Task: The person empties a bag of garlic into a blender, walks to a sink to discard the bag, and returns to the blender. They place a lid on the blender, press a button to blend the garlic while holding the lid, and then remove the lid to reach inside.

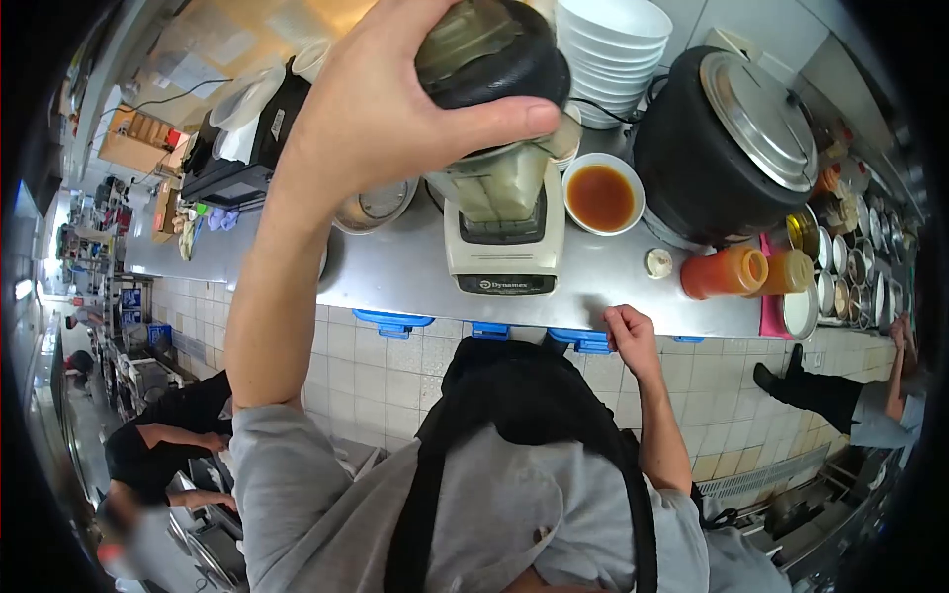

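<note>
My left hand (395,124) is wrapped over the black lid (509,74) of a blender, its thumb stretched across the lid's near side. Under it the clear blender jar (499,188) stands on a cream Dynamex base (505,259), and its contents look pale green. Part of the jar and lid is hidden by my hand. Curled into a loose fist, my right hand (633,341) is at the counter's front edge, with nothing visible in it. A white bowl of reddish-brown liquid (600,198) sits just right of the blender. Nearby lies a small white cap (658,262).
Stacked white bowls (613,44) and a black soup kettle (682,148) stand behind to the right. Orange (720,274) and yellow (788,272) squeeze bottles are at the right. A metal-lidded container (376,205) is left of the blender. Other people (163,435) work behind on both sides.
</note>
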